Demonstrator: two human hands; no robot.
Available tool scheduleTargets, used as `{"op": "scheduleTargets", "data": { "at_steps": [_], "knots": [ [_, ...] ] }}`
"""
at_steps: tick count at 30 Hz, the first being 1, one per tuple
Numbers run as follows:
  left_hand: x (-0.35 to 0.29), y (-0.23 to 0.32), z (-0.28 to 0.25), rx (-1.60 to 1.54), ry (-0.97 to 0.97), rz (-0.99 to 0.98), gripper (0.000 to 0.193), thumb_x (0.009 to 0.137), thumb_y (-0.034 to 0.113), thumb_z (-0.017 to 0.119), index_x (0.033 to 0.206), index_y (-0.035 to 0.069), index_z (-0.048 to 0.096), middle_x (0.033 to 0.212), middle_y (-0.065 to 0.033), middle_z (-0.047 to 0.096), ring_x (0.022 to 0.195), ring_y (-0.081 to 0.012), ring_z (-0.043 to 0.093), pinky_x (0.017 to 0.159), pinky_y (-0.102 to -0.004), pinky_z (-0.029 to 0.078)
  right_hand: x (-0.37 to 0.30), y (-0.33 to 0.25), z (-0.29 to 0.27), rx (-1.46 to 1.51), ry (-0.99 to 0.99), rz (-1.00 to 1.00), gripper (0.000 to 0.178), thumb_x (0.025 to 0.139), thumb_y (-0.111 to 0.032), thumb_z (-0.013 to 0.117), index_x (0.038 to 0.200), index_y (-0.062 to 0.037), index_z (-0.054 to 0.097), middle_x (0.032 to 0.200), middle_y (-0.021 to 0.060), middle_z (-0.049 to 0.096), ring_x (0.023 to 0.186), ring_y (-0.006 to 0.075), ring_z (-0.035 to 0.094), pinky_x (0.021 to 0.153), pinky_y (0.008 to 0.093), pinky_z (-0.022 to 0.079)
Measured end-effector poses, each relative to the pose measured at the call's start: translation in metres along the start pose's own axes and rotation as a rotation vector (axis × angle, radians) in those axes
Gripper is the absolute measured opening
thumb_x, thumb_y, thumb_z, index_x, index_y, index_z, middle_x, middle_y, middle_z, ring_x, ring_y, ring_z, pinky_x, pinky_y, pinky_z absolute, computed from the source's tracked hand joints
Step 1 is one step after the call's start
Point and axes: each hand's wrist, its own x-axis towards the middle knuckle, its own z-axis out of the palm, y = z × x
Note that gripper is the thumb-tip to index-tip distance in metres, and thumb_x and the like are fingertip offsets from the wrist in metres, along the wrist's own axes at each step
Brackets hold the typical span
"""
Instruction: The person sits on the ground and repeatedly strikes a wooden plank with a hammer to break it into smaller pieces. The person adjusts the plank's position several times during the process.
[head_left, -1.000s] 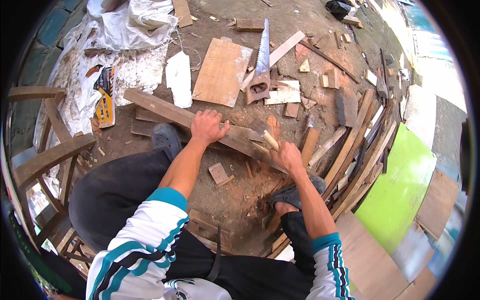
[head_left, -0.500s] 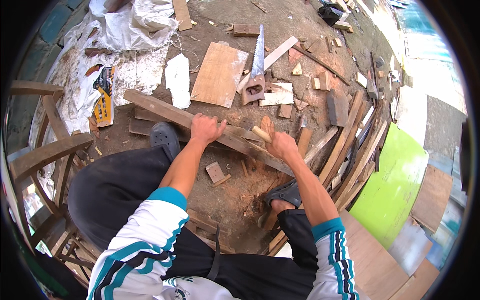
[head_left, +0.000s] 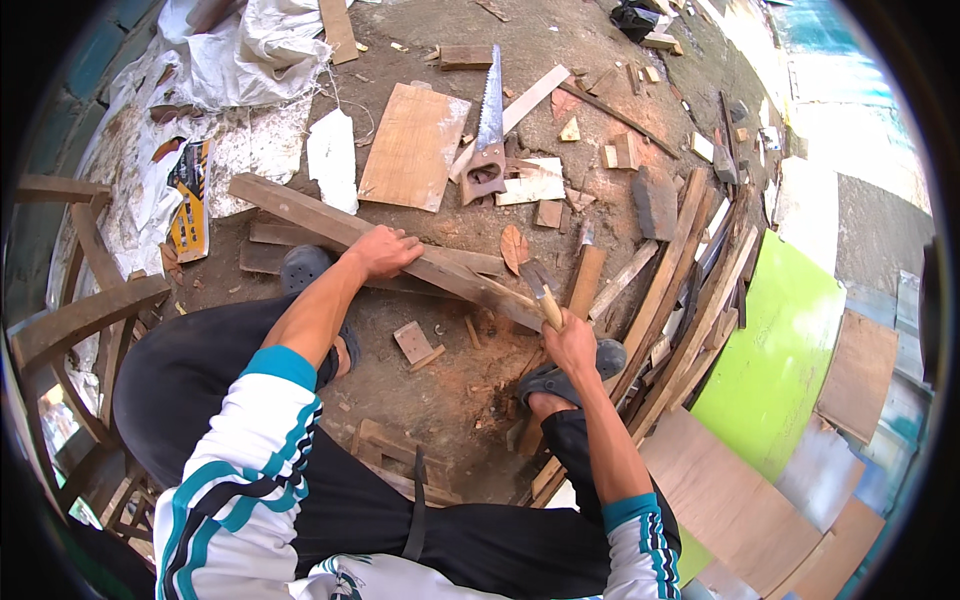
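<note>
chair: a wooden chair frame (head_left: 85, 310) stands at the far left, beside the person's left leg.
sheet: a white plastic sheet (head_left: 200, 90) lies crumpled on the ground at upper left; a yellow-and-black packet (head_left: 188, 195) lies on it. No box or bin shows in view.
left hand: the left hand (head_left: 380, 252) lies palm down, fingers curled over the plank (head_left: 390, 245), pressing it to the ground. It sat about here a second ago and has slid only a little left along the wood.
plank: a long beam running from upper left to lower right, across the ground in front of the person's knees; its right end is chipped thin.
board: a flat square board (head_left: 412, 148) lies beyond the plank, well apart from both hands.
saw: a handsaw (head_left: 488, 130) lies blade away from the person, just right of the board, untouched.
right hand: the right hand (head_left: 572, 345) is wrapped tight round the pale handle of a hatchet (head_left: 540, 290); the head touches the plank's right end. A second ago the tool was held higher and nearer the left hand; now it is lower and further right.
panel: a green panel (head_left: 775, 350) lies at right past a stack of slats (head_left: 680, 270).
</note>
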Motion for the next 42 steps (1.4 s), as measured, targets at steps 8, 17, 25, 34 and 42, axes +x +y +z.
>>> {"op": "scheduleTargets", "data": {
  "at_steps": [8, 17, 25, 34, 42],
  "knots": [
    [0.023, -0.017, -0.007, -0.013, -0.023, -0.017, 0.024, 0.085, 0.022, 0.065, 0.106, 0.01, 0.061, 0.099, -0.0077, 0.072, 0.089, -0.0275, 0.072, 0.072, -0.0403, 0.058, -0.006, 0.023, -0.012, -0.006, 0.037, 0.007, 0.025, 0.084, -0.029, 0.066, 0.091, -0.0047, 0.067, 0.079, 0.0262, 0.067, 0.08, 0.0464, 0.066, 0.075, 0.053, 0.052],
    [0.026, -0.001, -0.022, 0.033, -0.095, -0.193, 0.055, 0.069, 0.047, 0.083, 0.105, 0.012, 0.062, 0.095, -0.0064, 0.071, 0.096, -0.0269, 0.07, 0.079, -0.0398, 0.056, 0.05, -0.054, -0.018, 0.173, -0.021, -0.348, 0.026, 0.083, -0.028, 0.067, 0.089, -0.0024, 0.065, 0.077, 0.0266, 0.066, 0.077, 0.0461, 0.066, 0.071, 0.0527, 0.052],
    [0.028, -0.003, -0.01, 0.016, 0.002, -0.149, 0.035, 0.079, 0.036, 0.074, 0.1, 0.011, 0.06, 0.091, -0.007, 0.07, 0.09, -0.0258, 0.07, 0.075, -0.0397, 0.054, 0.092, -0.051, 0.006, -0.255, -0.297, -0.312, 0.033, 0.084, -0.028, 0.067, 0.089, 0.0048, 0.067, 0.082, 0.0304, 0.067, 0.08, 0.046, 0.068, 0.077, 0.0508, 0.055],
    [0.025, -0.003, -0.001, 0.038, 0.027, -0.157, 0.022, 0.088, 0.031, 0.062, 0.098, 0.012, 0.061, 0.089, -0.0065, 0.07, 0.089, -0.0253, 0.07, 0.075, -0.0392, 0.053, 0.077, -0.066, 0.009, -0.08, -0.188, -0.24, 0.033, 0.083, -0.028, 0.067, 0.098, 0.0013, 0.069, 0.084, 0.0299, 0.068, 0.085, 0.0455, 0.068, 0.082, 0.0509, 0.055],
    [0.033, 0.005, -0.032, -0.016, -0.092, -0.185, 0.075, 0.07, 0.074, 0.069, 0.105, 0.007, 0.069, 0.091, -0.009, 0.071, 0.093, -0.0279, 0.07, 0.078, -0.0401, 0.055, 0.032, -0.039, -0.007, 0.009, -0.175, 0.039, 0.03, 0.085, -0.025, 0.063, 0.1, -0.0001, 0.069, 0.092, 0.0294, 0.07, 0.092, 0.0467, 0.068, 0.084, 0.0525, 0.054]
  ]
}}
